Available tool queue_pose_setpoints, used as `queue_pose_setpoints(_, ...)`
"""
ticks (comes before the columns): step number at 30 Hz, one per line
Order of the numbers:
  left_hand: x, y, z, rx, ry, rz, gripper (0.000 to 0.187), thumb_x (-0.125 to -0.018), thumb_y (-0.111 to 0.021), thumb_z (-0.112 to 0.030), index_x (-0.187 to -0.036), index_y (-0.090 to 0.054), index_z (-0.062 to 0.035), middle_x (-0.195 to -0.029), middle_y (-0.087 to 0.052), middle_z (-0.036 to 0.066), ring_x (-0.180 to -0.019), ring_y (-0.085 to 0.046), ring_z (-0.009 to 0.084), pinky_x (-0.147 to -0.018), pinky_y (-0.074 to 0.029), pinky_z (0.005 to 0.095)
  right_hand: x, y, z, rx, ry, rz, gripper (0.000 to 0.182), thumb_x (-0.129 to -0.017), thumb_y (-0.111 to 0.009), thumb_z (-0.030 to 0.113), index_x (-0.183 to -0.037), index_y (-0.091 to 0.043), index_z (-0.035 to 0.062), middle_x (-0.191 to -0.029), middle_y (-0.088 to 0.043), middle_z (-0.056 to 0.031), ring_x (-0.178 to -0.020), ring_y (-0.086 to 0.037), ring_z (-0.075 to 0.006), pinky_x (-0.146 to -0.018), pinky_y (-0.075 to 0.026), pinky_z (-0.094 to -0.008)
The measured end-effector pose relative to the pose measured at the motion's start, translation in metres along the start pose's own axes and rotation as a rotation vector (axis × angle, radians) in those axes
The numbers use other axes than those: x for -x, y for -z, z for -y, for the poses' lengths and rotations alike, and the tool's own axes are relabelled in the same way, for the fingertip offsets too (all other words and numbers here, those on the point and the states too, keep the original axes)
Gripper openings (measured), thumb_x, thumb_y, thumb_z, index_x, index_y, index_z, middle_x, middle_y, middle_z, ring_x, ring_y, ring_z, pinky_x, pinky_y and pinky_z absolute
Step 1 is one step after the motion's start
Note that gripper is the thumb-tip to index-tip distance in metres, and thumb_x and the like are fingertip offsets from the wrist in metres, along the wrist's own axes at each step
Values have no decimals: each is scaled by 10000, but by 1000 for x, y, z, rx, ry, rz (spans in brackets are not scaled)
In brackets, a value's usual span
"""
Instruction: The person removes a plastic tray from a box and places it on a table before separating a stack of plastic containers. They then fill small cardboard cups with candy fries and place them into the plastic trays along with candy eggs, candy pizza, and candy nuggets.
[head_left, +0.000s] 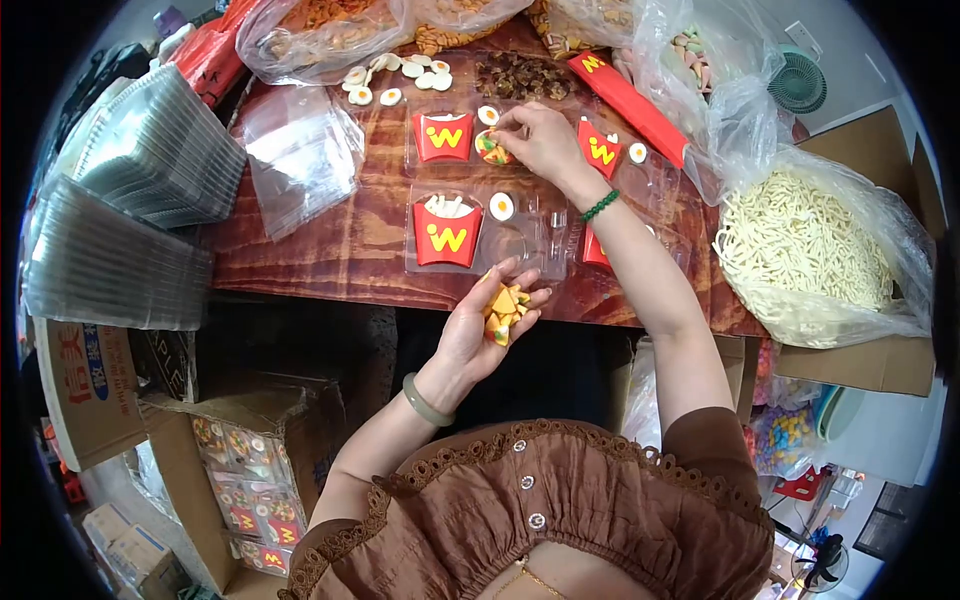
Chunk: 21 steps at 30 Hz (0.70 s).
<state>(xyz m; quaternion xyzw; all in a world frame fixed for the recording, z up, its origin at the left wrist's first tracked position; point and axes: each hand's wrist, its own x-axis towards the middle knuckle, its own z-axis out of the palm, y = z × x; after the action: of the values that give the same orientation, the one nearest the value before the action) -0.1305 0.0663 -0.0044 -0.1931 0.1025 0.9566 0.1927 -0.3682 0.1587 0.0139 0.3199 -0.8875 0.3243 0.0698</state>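
Note:
My left hand [463, 335] is palm up in front of the table edge, cupped around several small toy pizza slices [505, 312]. My right hand [550, 145] reaches over the far clear plastic tray, fingers pinched at a round of toy pizza slices [490, 150]; the slice at the fingertips is partly hidden. A toy fried egg [488, 115] lies just above the pizza. Left of it in that tray is a red fries box [443, 137]. The nearer tray holds another red fries box [447, 232] with white fries and a fried egg [501, 207].
Stacked clear trays [150, 145] and flat plastic bags [300, 160] are at left. Loose fried eggs [425, 72] and brown pieces [525, 76] lie at the back. Folded red boxes [630, 105] and a bag of pale fries [805, 245] stand right. An open carton [250, 400] is below left.

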Motion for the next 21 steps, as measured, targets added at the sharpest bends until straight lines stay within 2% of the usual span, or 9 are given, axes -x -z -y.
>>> queue_pose_setpoints(4,-19,-7,-7,-31,-72,3,333,-981,-447,-303,-1254,-440,-112,-1275,-509,136,-1119,-558,305,-769,-580,321,31,35,20,-130,54,48,206,-825,-682,239,-936,-685,65,-819,-620,-77,-683,-575,-170,-622,-454,-298)
queue_pose_setpoints(5,-21,-7,-10,-77,-81,25,355,-985,-434,-322,-1273,-430,-115,-1290,-500,132,-1130,-551,300,-794,-568,314,44,41,23,-176,67,72,201,-819,-674,225,-937,-685,63,-880,-641,-98,-750,-608,-208,-683,-480,-327)
queue_pose_setpoints(7,-19,-14,-17,-170,-103,19,387,-985,-430,-339,-1301,-414,-116,-1290,-503,132,-1127,-555,295,-808,-560,315,69,55,40,-304,-8,146,166,-843,-653,184,-940,-682,53,-869,-640,-85,-779,-616,-196,-689,-482,-310)
queue_pose_setpoints(8,-16,-21,-20,-202,-112,13,415,-986,-432,-327,-1321,-396,-85,-1220,-546,105,-1037,-606,247,-778,-561,313,79,57,42,-337,19,172,156,-861,-632,165,-954,-683,50,-851,-635,-74,-799,-619,-189,-695,-486,-294)
queue_pose_setpoints(10,-15,-25,-24,-230,-93,42,413,-988,-423,-337,-1315,-402,-86,-1219,-545,105,-1039,-606,243,-775,-563,313,91,59,51,-403,-3,291,183,-879,-625,138,-1026,-667,36,-922,-613,-58,-838,-602,-137,-738,-476,-263)
queue_pose_setpoints(11,-15,-24,-26,-255,-78,81,413,-990,-413,-347,-1310,-409,-86,-1218,-544,106,-1042,-605,238,-772,-564,314,94,58,56,-586,-90,357,207,-877,-628,154,-1048,-665,44,-950,-603,-65,-873,-596,-148,-752,-478,-279)
queue_pose_setpoints(12,-15,-23,-27,-303,-60,80,422,-996,-376,-384,-1296,-425,-91,-1210,-549,108,-1048,-603,238,-775,-567,318,94,57,59,-590,-99,346,207,-877,-628,154,-1048,-665,44,-950,-603,-65,-873,-596,-148,-752,-478,-279)
queue_pose_setpoints(15,-11,-35,-29,-330,-75,63,453,-997,-337,-424,-1271,-450,-82,-1194,-558,117,-1043,-606,245,-780,-570,328,91,56,61,-329,172,413,201,-867,-640,179,-1026,-667,58,-956,-598,-61,-936,-571,-161,-768,-470,-290)
queue_pose_setpoints(21,-16,-30,-40,-266,5,186,529,-1000,-282,-447,-1267,-449,-22,-1166,-574,138,-1035,-610,291,-772,-573,331,84,62,58,-524,-43,496,147,-850,-671,142,-938,-655,26,-934,-625,-28,-870,-585,-99,-738,-476,-258)
